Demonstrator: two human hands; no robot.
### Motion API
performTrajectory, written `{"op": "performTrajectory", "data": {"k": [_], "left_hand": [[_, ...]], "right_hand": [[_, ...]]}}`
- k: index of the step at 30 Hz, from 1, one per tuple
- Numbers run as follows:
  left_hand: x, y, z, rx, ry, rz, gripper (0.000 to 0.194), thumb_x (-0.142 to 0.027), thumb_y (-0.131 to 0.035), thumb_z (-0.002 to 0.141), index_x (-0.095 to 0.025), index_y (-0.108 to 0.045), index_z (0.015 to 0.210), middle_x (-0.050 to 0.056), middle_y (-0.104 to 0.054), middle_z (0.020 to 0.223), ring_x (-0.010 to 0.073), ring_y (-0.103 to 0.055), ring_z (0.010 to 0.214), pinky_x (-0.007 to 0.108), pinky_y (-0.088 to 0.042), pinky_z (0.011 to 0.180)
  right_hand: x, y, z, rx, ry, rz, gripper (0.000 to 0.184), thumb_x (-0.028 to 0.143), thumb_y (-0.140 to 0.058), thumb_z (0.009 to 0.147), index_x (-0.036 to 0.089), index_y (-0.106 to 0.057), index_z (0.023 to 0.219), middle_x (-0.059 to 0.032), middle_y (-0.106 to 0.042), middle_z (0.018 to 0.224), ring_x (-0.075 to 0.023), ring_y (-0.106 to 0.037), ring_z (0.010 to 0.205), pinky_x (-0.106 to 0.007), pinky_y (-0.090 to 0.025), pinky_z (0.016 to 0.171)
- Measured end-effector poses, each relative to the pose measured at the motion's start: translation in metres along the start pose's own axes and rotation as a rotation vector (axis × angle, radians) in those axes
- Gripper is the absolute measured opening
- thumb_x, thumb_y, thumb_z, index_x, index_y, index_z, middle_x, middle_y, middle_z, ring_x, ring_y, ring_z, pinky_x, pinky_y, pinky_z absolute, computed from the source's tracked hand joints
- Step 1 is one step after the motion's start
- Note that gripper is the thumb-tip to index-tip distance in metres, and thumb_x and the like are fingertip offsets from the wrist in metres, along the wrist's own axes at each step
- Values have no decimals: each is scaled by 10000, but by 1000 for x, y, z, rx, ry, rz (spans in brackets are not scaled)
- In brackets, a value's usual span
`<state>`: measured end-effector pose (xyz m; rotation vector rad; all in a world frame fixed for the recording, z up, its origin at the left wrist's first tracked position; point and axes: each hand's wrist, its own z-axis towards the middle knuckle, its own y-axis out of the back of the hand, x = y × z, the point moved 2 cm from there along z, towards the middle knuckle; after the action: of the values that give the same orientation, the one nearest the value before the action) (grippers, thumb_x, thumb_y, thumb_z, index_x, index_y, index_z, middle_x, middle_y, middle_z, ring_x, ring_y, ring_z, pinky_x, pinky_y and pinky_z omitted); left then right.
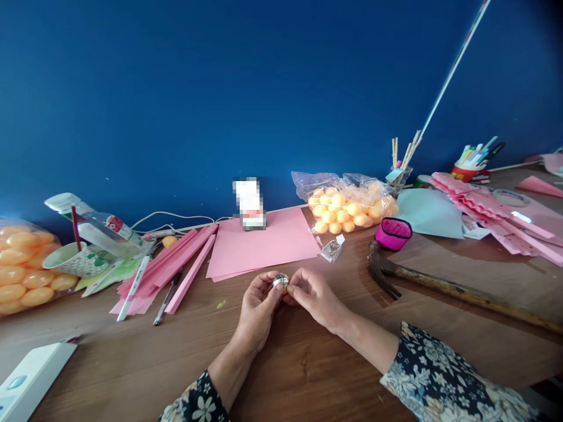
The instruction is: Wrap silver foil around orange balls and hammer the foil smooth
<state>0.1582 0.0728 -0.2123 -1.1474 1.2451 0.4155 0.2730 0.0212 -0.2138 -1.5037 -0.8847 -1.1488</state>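
My left hand [259,302] pinches a small, shiny silver ball [280,280] between thumb and fingers, low over the wooden table. From the other side, my right hand [314,298] closes its thumb and fingertips on the ball's right edge. A bit of yellow shows at the ball's lower edge; the underside is hidden by my fingers. Just beyond my hands lie pink paper sheets [264,249] and a small clear bag [332,248] with tiny pieces in it.
On the right lies a claw hammer [457,288] beside a magenta pouch [393,233]. Bags of orange balls stand at the back [336,211] and far left [26,269]. Pink strips [169,264], pens and a paper cup [77,259] are left; a white box [37,375] sits front left.
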Motion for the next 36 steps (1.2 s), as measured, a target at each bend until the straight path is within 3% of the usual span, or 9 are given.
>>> {"op": "performTrajectory", "data": {"k": [4,9,13,23,30,36], "left_hand": [[0,-1,0,-21,8,37,204,-227,-629,757,-169,-559,939,32,-620,896,129,-596,783,249,-481,694],[-2,-4,-2,33,28,-13,186,-271,-568,803,-158,-559,952,33,-613,875,133,-598,774,265,-493,703],[-2,-3,-1,33,37,-21,183,-233,-609,773,-159,-557,933,27,-614,869,120,-597,752,253,-494,700],[-4,-3,0,47,40,-14,209,-269,-627,752,-164,-580,927,33,-623,864,133,-593,758,274,-497,710],[-7,-4,-2,91,21,-68,212,-251,-635,748,-159,-588,933,41,-631,899,134,-604,768,275,-492,727],[-5,-2,-1,70,10,-36,241,-224,-665,719,-152,-572,929,39,-640,866,129,-615,753,279,-492,742]], "right_hand": [[-2,-1,0,15,40,-15,212,280,-644,742,199,-451,778,49,-569,678,-96,-590,624,-251,-504,631],[3,-2,1,-10,25,-21,271,262,-657,729,203,-447,890,37,-587,735,-81,-576,606,-230,-495,598],[3,-2,0,16,28,-67,271,273,-641,744,198,-467,937,31,-586,732,-80,-568,601,-228,-486,594],[5,-2,2,-4,63,-125,281,369,-638,733,192,-503,904,10,-601,751,-98,-573,586,-234,-485,554],[5,-2,2,18,103,-88,273,326,-627,745,192,-501,947,-2,-610,792,-98,-579,628,-244,-490,604],[3,-1,-1,45,170,-256,242,336,-581,780,199,-514,967,-1,-609,782,-118,-582,638,-248,-476,589]]}}
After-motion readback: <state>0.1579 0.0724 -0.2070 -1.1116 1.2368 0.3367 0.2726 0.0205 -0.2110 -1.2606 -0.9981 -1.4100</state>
